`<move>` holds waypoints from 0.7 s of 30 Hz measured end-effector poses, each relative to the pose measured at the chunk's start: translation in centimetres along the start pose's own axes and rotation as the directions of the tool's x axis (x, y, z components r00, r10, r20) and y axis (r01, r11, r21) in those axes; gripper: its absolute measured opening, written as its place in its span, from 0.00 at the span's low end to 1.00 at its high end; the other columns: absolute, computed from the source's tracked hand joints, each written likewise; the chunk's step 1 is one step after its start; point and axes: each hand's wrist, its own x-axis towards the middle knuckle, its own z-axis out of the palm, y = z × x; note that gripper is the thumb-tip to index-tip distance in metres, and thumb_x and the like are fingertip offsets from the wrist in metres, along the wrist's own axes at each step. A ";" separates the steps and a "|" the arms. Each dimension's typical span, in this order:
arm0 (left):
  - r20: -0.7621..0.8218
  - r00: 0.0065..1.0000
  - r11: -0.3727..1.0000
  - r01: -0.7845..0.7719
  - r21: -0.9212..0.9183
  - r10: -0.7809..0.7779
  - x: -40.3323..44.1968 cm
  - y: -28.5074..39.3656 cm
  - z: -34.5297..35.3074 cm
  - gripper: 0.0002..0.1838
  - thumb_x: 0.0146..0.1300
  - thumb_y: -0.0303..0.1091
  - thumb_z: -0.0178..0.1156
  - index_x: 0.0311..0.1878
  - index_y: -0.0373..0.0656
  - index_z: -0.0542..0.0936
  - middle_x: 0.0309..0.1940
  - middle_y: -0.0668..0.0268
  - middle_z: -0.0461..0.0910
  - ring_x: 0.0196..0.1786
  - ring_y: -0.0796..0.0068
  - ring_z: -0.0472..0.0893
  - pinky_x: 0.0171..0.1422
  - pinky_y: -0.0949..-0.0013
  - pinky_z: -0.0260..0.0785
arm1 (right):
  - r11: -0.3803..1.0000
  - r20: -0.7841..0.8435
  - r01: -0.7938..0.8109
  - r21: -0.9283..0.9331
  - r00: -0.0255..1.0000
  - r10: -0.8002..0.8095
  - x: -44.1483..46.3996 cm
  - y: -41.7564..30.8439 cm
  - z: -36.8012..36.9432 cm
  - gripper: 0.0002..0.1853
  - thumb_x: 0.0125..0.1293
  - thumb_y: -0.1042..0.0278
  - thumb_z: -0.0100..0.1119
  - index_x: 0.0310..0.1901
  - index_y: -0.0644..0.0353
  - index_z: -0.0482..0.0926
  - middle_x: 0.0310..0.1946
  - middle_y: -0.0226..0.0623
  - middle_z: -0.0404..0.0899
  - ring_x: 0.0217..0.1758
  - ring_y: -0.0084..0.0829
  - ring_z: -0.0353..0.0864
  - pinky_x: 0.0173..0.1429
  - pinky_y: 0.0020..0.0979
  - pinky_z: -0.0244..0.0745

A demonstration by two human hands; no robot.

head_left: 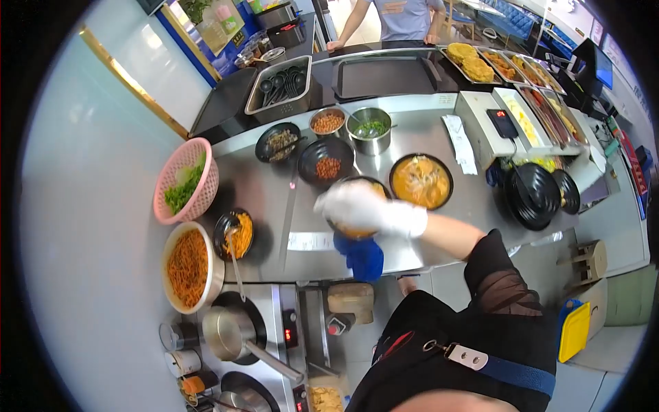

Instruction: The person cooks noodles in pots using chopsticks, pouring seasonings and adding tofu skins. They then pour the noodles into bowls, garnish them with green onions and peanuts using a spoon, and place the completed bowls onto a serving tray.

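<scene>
My right hand [364, 207], in a white glove and smeared by motion, is above a black bowl [374, 184] of orange-coloured food and hides most of it. Whether the fingers grip anything is not visible. My left hand is out of view. Just right of the gloved hand stands another black bowl [421, 181] with orange soup and pale toppings. Beyond the hand is a black bowl of peanuts [328, 167]. A blue cloth [362, 259] lies at the counter's near edge, beside a paper slip [311, 241].
Left are a pink basket of greens [210, 180], a tub of orange-brown shreds [215, 273] and a saucepan [230, 334] on a burner. Metal pots of peanuts [327, 122] and chopped greens [371, 142] stand behind. Stacked black bowls [532, 196] are right. A person [401, 20] stands across the counter.
</scene>
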 end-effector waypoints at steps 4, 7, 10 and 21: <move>0.697 0.717 0.954 0.228 -0.192 -0.031 -5.2 5.9 13.2 0.15 0.65 0.25 0.52 0.54 0.35 0.77 0.48 0.61 0.79 0.49 0.73 0.76 0.56 0.72 0.67 | 0.766 -0.234 -0.494 -0.410 0.869 0.435 2.4 20.0 -8.4 0.10 0.60 0.66 0.55 0.41 0.56 0.81 0.37 0.44 0.82 0.41 0.46 0.82 0.47 0.43 0.76; 0.814 0.489 0.944 -0.071 -0.322 0.315 -8.4 10.9 21.9 0.16 0.61 0.22 0.58 0.53 0.40 0.79 0.33 0.66 0.76 0.30 0.79 0.70 0.37 0.75 0.68 | 0.601 -0.194 -0.656 -0.457 0.733 0.652 1.3 27.8 -10.8 0.14 0.59 0.60 0.60 0.42 0.60 0.79 0.37 0.47 0.82 0.42 0.47 0.82 0.47 0.43 0.76; 0.830 0.330 0.888 -0.057 -0.457 0.449 -10.7 15.4 29.0 0.16 0.59 0.21 0.60 0.51 0.41 0.79 0.36 0.63 0.78 0.32 0.74 0.73 0.41 0.72 0.69 | 0.557 -0.114 -0.716 -0.421 0.651 0.751 0.2 30.3 -11.3 0.15 0.58 0.58 0.63 0.40 0.61 0.78 0.36 0.47 0.82 0.41 0.47 0.82 0.46 0.43 0.76; 0.969 0.091 0.867 0.433 -0.247 0.231 -14.9 20.1 41.8 0.09 0.65 0.24 0.57 0.48 0.35 0.79 0.31 0.71 0.78 0.31 0.86 0.73 0.38 0.79 0.69 | 0.751 0.003 -0.309 -0.584 0.924 0.383 -0.7 29.9 -11.1 0.09 0.59 0.76 0.57 0.42 0.59 0.78 0.30 0.44 0.80 0.31 0.43 0.82 0.37 0.39 0.77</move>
